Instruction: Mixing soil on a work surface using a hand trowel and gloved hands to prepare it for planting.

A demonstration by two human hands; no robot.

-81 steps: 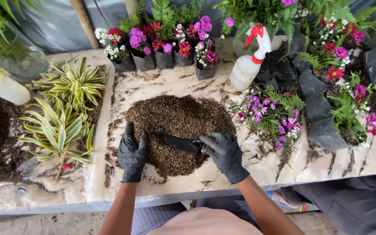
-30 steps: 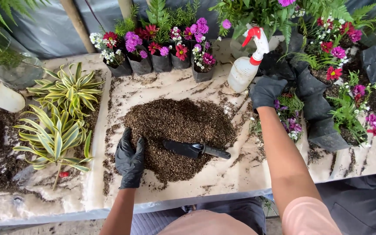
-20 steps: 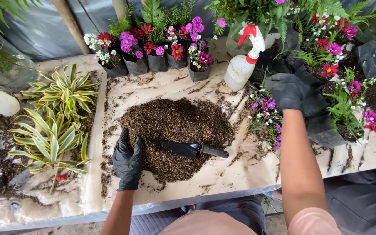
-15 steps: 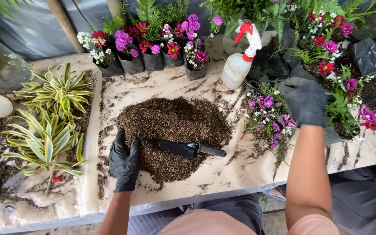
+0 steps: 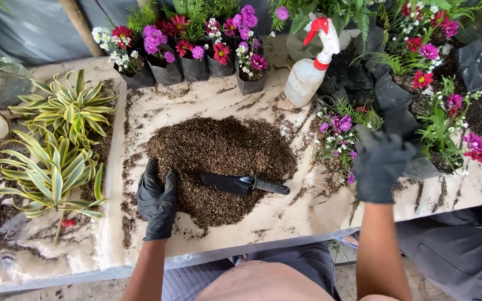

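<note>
Reaching right hand (image 5: 380, 171), grip loosely released, toward black plant bag (image 5: 400, 108) at right of frame; left hand (image 5: 156, 202) flat, empty, on soil pile (image 5: 218, 159) mid-worktop. Judged: fetching step; next needs firm hold.

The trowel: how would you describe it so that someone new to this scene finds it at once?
Start at the soil pile in the middle of the table. The trowel lies flat on the pile's near right edge, blade in the soil, handle pointing right. It is the only tool there, all black, untouched between the left hand and the right hand.
</note>
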